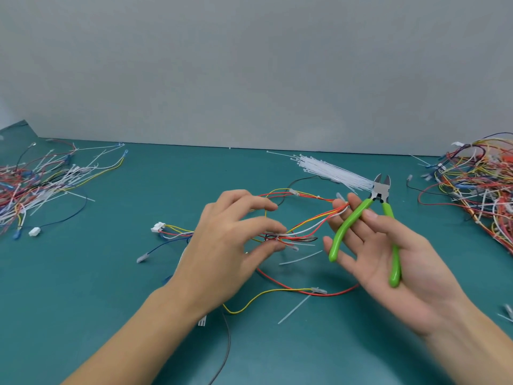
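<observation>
Green-handled cutters [345, 227] lying across right hand [388, 254], palm up, fingers straight, blades parted. Left hand [230, 245] pinching wire bundle [305, 228] over teal counter [111, 273], between both hands.

Your left hand [230, 245] pinches the wire harness [302, 232] between thumb and forefinger at its white tie. Your right hand [372, 259] lies palm up just beside it, fingers straight, with the green-handled cutters [349, 222] resting across them, blades parted and pointing away. Just beyond that hand's fingertips, loose white cable ties [333, 170] lie on the teal surface [111, 287].
</observation>
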Demonstrator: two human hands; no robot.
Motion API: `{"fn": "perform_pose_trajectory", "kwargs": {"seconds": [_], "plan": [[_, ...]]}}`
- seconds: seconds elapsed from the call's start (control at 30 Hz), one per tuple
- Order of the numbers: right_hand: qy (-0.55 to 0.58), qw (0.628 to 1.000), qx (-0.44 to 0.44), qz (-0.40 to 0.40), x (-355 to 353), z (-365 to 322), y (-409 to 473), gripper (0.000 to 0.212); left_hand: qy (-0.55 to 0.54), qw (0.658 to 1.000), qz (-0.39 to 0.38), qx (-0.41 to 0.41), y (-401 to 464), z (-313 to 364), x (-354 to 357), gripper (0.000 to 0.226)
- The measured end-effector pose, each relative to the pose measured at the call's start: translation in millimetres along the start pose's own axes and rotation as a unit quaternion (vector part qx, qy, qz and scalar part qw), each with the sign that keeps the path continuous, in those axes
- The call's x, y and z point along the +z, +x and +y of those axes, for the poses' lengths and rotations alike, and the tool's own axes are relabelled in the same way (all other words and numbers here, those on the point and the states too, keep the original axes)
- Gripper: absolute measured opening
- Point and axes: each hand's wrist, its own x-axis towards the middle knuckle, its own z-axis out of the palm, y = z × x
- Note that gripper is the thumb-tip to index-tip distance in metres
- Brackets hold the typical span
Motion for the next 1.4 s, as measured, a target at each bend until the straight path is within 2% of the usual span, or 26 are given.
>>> {"fn": "perform_pose_trajectory", "kwargs": {"seconds": [0.17,0.23,0.33,0.4,0.5,0.67,0.77,0.87,1.07,1.2,1.3,1.4], "plan": [[-0.053,0.998,-0.033,0.01,0.8,-0.2,-2.1,0.038,-0.09,0.994,-0.022,-0.062,1.1,-4.5,1.7,0.019],[-0.124,0.989,-0.066,0.041,1.7,1.1,-4.8,0.035,-0.132,0.986,-0.035,-0.096,2.1,-5.2,1.5,0.018],[-0.266,0.956,-0.104,0.072,5.1,6.4,-11.4,0.021,-0.19,0.97,-0.059,-0.138,3.6,-5.3,0.5,0.016],[-0.313,0.941,-0.114,0.056,9.3,12.2,-15.3,0.019,-0.226,0.957,-0.074,-0.166,5.4,-4.7,-0.9,0.016],[-0.319,0.935,-0.152,0.023,19.0,20.3,-21.8,0.017,-0.26,0.942,-0.096,-0.188,6.8,-3.2,-2.1,0.017],[-0.445,0.863,-0.24,0.017,28.2,32.3,-29.0,0.017,-0.263,0.936,-0.148,-0.183,5.3,2.0,-0.6,0.022],[-0.472,0.844,-0.253,0.025,28.1,34.6,-29.3,0.017,-0.291,0.919,-0.183,-0.192,5.6,6.3,-3.0,0.028],[-0.477,0.846,-0.239,0.018,25.9,33.5,-27.4,0.021,-0.306,0.9,-0.217,-0.221,5.4,7.8,-5.0,0.034],[-0.473,0.857,-0.205,-0.011,26.0,31.7,-27.1,0.03,-0.362,0.848,-0.276,-0.272,3.7,11.5,-8.3,0.032],[-0.49,0.849,-0.198,-0.011,26.0,32.7,-26.2,0.027,-0.365,0.848,-0.279,-0.265,3.3,12.1,-8.6,0.039],[-0.441,0.878,-0.184,-0.014,25.7,31.0,-25.1,0.019,-0.37,0.843,-0.293,-0.257,3.2,12.9,-9.7,0.043],[-0.402,0.898,-0.179,-0.006,26.1,28.9,-24.1,0.024,-0.371,0.838,-0.31,-0.254,3.8,14.2,-11.5,0.045]]}}
